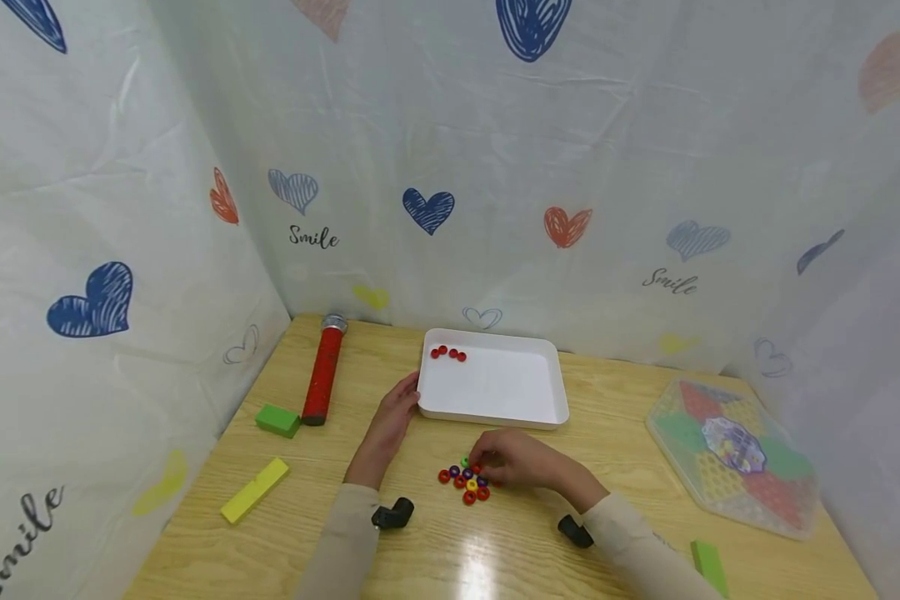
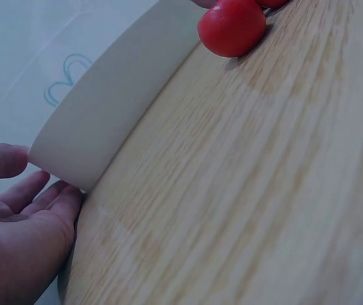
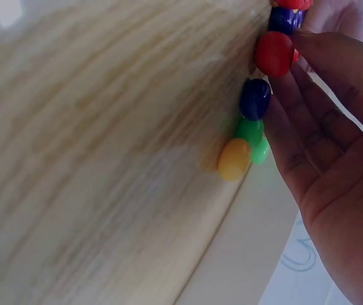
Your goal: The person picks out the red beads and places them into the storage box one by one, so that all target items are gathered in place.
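Table: pale wood-grain tabletop [image 1: 615,400]
Tray: shallow white rectangular tray [image 1: 495,383] near the far edge, open wood to its right
Left hand [image 1: 388,427]: fingers apart, touching the tray's left end
Right hand [image 1: 521,458]: fingers bent downward; cannot tell whether they pinch
Beads: glossy round multicoloured beads [image 1: 460,482] at its fingertips; four red beads [image 1: 442,351] in the tray

From my remote station I saw red beads [image 1: 452,353] on a plain white tray [image 1: 495,396], and a bead cluster [image 1: 460,482] mixing red, dark blue, yellow and green. The bench [image 1: 435,558] was pale tan with streaky wood grain. I noted a red microphone-like tube [image 1: 322,379] with a silver end, green [image 1: 277,421] and yellow blocks [image 1: 255,490], cream sleeves [image 1: 341,542], and a white curtain [image 1: 487,142] printed with blue, red and yellow hearts.
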### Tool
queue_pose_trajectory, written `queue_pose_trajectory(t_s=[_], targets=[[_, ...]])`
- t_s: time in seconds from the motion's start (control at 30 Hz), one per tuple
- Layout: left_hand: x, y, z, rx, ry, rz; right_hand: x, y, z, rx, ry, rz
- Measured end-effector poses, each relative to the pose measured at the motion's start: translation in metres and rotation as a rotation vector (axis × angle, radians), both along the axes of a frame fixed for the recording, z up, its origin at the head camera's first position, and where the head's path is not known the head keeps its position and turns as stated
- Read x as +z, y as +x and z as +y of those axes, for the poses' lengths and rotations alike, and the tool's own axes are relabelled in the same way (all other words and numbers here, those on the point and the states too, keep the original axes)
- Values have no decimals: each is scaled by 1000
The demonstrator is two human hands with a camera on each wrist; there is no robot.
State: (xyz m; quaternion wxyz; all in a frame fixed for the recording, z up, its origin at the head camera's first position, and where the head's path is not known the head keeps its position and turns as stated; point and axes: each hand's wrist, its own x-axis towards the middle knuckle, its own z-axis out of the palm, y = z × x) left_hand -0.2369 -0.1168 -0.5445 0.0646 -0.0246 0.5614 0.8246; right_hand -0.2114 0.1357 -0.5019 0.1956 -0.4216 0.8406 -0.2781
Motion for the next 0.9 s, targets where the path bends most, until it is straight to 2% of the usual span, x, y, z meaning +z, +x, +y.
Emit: queue_pose_trajectory(t_s=[0.5, 0.7, 0.8, 0.9], targets=[[-2, -1, -1, 2, -6, -10, -10, -3, 1, 18, -1, 32], [-2, -1, -1, 3, -7, -27, -11, -1, -1, 2, 10, 48], [-2, -1, -2, -7, 1, -11, -10, 0, -1, -11, 12, 57], [-2, -1, -2, -8, 7, -9, -5, 0, 0, -40, -2, 27]])
